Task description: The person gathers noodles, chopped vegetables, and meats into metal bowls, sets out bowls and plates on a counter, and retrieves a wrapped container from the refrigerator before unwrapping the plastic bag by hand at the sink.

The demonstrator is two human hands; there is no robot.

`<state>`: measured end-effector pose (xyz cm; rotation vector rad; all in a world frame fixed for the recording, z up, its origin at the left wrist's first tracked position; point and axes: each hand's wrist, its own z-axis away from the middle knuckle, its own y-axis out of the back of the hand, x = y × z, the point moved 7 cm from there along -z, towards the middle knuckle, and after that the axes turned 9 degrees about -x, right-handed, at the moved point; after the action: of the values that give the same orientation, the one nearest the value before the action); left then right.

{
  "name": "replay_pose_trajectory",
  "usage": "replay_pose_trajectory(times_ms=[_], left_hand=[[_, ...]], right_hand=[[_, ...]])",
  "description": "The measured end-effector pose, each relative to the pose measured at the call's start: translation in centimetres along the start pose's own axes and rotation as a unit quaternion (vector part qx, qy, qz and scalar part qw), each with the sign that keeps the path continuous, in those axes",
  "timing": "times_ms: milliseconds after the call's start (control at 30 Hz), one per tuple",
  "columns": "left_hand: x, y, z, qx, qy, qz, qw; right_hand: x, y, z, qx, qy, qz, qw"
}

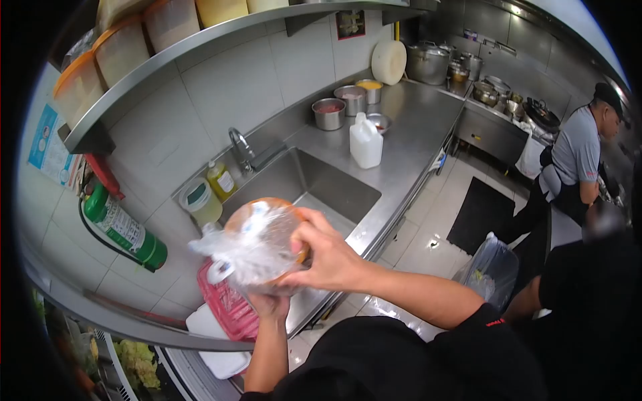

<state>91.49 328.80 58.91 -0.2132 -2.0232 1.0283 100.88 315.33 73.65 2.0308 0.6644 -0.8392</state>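
Observation:
A round tub with an orange rim or lid (264, 206) is held up in front of me, near the sink's front corner. Over it lies a bunched clear plastic bag (251, 250), which hides much of the tub. My right hand (328, 254) grips the tub's right side, thumb and fingers curled around its edge. From below, my left hand (271, 304) supports the tub; its fingers are mostly hidden behind the bag and tub. Just under the hands is a red plastic tray or basket (224, 301), beside a white board or lid (217, 357).
A steel sink (341, 184) has a faucet (241, 147) and a yellow soap bottle (219, 179) behind it. On the counter stand a white jug (366, 142) and several steel pots. A shelf (200, 41) overhangs the left. Co-workers stand at right, near a bin (491, 267).

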Motion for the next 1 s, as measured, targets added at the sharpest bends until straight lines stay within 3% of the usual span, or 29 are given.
replay_pose_trajectory(times_ms=[133,467,533,767,833,1000], left_hand=[[-8.7,1.5,-7.1,0.021,0.096,0.084,0.992],[-24.9,5.1,-24.6,0.062,0.171,0.102,0.978],[-28.2,6.5,-27.4,0.076,0.177,0.116,0.974],[-35.1,9.3,-33.2,0.126,0.194,0.095,0.968],[-36.6,10.7,-34.1,0.148,0.176,0.076,0.970],[-36.3,10.1,-37.8,0.183,0.125,0.024,0.975]], right_hand=[[8.2,4.1,-1.6,0.050,-0.035,0.046,0.997],[25.3,12.8,-9.7,0.044,-0.059,0.153,0.985],[28.0,14.4,-11.2,0.040,-0.106,0.139,0.984],[36.2,17.5,-13.5,0.054,-0.125,0.163,0.977],[38.5,17.8,-13.9,0.049,-0.150,0.114,0.981],[41.7,18.3,-15.5,0.082,-0.161,0.071,0.981]])
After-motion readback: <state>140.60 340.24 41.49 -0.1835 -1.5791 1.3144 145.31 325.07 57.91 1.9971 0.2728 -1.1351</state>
